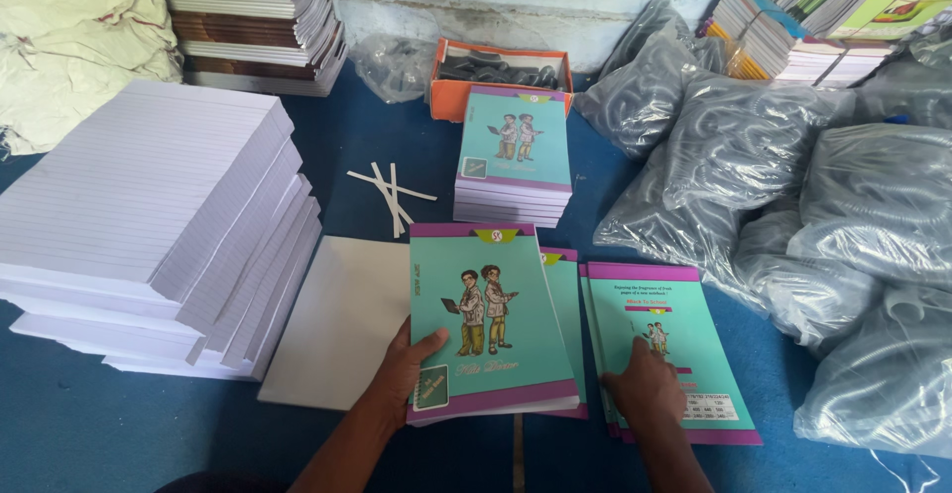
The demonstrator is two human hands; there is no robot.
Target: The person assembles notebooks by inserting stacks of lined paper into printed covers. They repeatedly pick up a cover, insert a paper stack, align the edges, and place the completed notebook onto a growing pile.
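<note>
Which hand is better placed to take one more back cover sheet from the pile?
Probably the right hand: it rests flat on the back cover pile. The left hand is busy, gripping the edge of the teal notebook.

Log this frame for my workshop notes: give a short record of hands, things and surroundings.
Left hand: grips the lower left edge of a teal notebook
Right hand: flat on the back covers
Behind: finished notebook stack, orange box
Left side: ruled paper stacks
Right side: bagged spiral coils
</note>
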